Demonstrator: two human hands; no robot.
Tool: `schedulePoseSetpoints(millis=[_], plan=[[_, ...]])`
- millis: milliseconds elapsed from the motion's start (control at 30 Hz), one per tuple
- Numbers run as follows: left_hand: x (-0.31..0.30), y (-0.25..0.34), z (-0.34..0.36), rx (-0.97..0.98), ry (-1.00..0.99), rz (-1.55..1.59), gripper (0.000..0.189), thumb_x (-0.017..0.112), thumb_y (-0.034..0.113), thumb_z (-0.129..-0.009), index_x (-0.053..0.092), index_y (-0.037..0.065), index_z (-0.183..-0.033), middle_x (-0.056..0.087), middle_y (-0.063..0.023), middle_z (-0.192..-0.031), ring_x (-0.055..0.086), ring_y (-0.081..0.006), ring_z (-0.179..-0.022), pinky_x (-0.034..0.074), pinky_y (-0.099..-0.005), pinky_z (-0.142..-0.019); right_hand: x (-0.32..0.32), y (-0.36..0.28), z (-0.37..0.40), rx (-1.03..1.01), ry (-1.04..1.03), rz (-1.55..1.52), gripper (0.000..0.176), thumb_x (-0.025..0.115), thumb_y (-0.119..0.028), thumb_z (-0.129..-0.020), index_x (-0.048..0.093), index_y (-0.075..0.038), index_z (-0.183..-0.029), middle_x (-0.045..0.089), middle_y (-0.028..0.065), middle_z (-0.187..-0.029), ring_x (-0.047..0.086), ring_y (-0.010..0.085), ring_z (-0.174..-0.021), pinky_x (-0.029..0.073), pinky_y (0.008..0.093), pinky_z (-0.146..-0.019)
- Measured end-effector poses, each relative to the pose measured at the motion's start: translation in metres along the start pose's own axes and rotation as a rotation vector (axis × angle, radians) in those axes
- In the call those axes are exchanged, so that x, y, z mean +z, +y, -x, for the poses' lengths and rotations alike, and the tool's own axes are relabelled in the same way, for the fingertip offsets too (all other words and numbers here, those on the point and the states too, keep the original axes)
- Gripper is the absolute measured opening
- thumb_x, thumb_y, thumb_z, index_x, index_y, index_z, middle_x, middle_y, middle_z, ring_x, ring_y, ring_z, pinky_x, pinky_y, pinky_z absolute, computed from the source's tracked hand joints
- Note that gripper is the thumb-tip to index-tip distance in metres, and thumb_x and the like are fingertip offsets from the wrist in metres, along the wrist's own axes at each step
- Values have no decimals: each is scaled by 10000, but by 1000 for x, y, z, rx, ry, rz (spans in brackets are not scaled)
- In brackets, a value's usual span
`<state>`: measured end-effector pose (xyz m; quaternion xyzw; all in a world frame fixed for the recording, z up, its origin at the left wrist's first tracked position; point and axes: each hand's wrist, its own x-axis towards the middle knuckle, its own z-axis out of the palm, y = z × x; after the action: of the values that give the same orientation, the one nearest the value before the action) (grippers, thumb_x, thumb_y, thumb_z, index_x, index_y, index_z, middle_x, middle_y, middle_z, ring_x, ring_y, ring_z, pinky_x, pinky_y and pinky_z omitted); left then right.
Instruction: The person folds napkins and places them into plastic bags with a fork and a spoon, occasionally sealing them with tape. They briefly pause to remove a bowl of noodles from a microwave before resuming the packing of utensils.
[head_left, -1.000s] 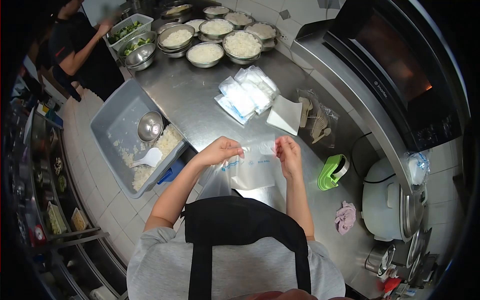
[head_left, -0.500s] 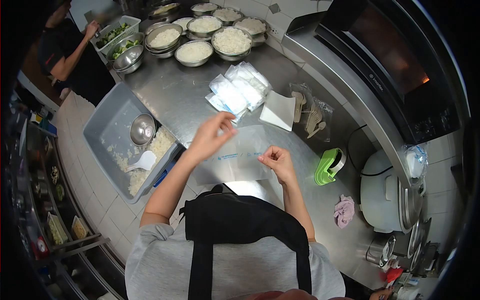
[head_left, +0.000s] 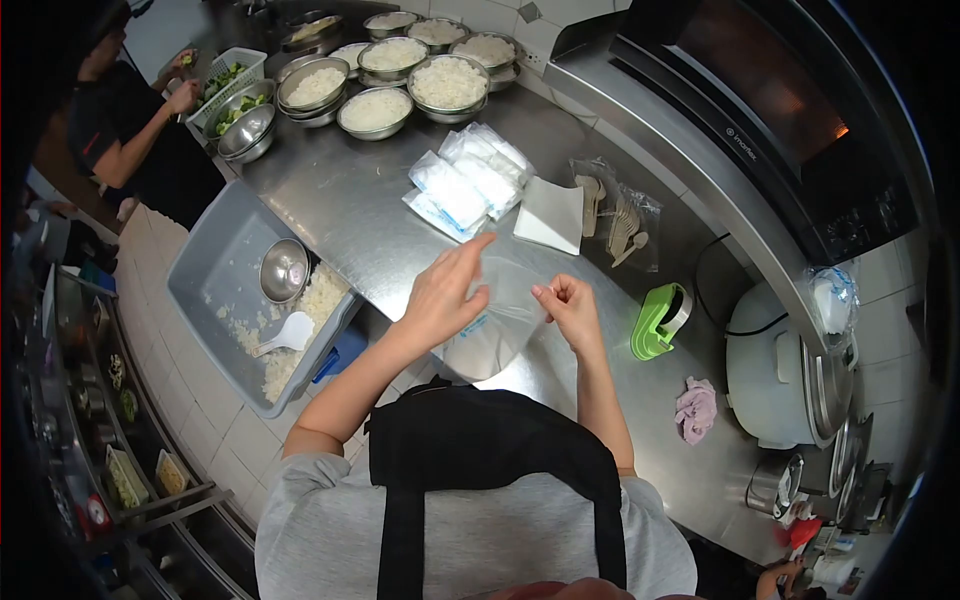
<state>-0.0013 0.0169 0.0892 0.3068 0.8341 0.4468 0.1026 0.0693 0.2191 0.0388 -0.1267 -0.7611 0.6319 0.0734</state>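
Observation:
A thin see-through plastic bag (head_left: 490, 345) with faint blue print hangs between my two hands, over the near edge of the steel counter. My right hand (head_left: 573, 312) is closed, its thumb and index finger pinching the bag's upper right edge. On the bag's other side is my left hand (head_left: 440, 300), fingers stretched out and thumb apart; whether it touches the film I cannot make out. Just beyond my hands lie stacked packs of plastic bags (head_left: 470, 180), with a pile of white sheets (head_left: 550, 215) beside them.
A grey tub (head_left: 215, 240) at left holds cooked rice, a metal bowl (head_left: 285, 270) and a white rice paddle (head_left: 290, 332). Several rice bowls (head_left: 375, 112) stand behind. Right are bagged wooden spoons (head_left: 625, 230), a green tape dispenser (head_left: 655, 320) and a cloth (head_left: 696, 410). A co-worker (head_left: 135, 130) stands upper left.
The bag was spread flat and is now gathered and narrower. My left hand has moved slightly right with its fingers straighter; my right hand has risen a little, still pinching.

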Motion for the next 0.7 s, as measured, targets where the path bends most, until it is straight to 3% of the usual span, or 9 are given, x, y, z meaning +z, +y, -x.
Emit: schedulePoseSetpoints(millis=[67,100,167,233,400,500,600,667,700], plan=[[1,17,-4,516,335,-232,402,580,14,-696,545,88,-1090,574,-117,-989,519,-261,-1012,416,-399,-859,6,-10,2,-78,-8,100,289,673,-157,-784,446,-83,-622,488,-29,-551,435,30,-476,343,194,-427],[1,23,-6,510,345,-240,402,580,14,-696,545,88,-1090,574,-117,-989,519,-261,-1012,416,-399,-859,10,-16,4,-94,4,122,274,660,-125,-761,440,-63,-611,486,-9,-540,445,55,-477,353,221,-438],[1,31,-9,694,46,-334,171,586,36,-695,628,63,-858,477,-114,-1241,339,-262,-1239,279,-480,-1009,18,-34,8,-115,1,144,259,647,-93,-739,434,-43,-600,485,11,-529,455,79,-477,364,248,-449],[4,25,-20,649,18,-422,125,585,38,-694,637,53,-808,491,-104,-1239,344,-262,-1246,259,-500,-1019,19,-52,14,-162,-44,383,161,583,-28,-713,437,-24,-645,514,57,-545,496,107,-500,386,269,-473],[6,6,-42,526,-126,-694,74,597,70,-715,657,58,-757,598,-74,-1094,438,-251,-1182,249,-509,-1027,12,-48,18,-187,-70,396,101,497,28,-696,451,-11,-777,588,124,-644,582,210,-586,420,306,-543],[2,16,-50,553,44,-669,70,606,95,-739,663,68,-770,649,-38,-941,505,-227,-1116,310,-464,-990,6,-59,16,-236,39,499,160,472,52,-692,458,-11,-838,606,155,-708,598,299,-645,436,336,-586],[-22,43,-50,786,532,-514,104,634,46,-710,658,54,-811,656,-29,-891,562,-200,-1030,406,-363,-869,1,-66,15,-351,215,502,206,460,76,-682,470,-8,-870,600,178,-752,588,353,-683,444,367,-610],[-26,44,-37,839,547,-459,113,629,18,-692,660,54,-795,659,-25,-890,578,-208,-986,432,-343,-814,4,-60,13,-560,307,428,252,468,90,-672,498,-1,-906,594,179,-830,583,345,-745,448,375,-645],[-28,40,-28,870,574,-419,127,624,-10,-675,663,53,-778,662,-22,-889,593,-217,-942,459,-323,-759,6,-56,15,-556,320,433,252,468,90,-672,498,-1,-906,594,179,-830,583,345,-745,448,375,-645]])
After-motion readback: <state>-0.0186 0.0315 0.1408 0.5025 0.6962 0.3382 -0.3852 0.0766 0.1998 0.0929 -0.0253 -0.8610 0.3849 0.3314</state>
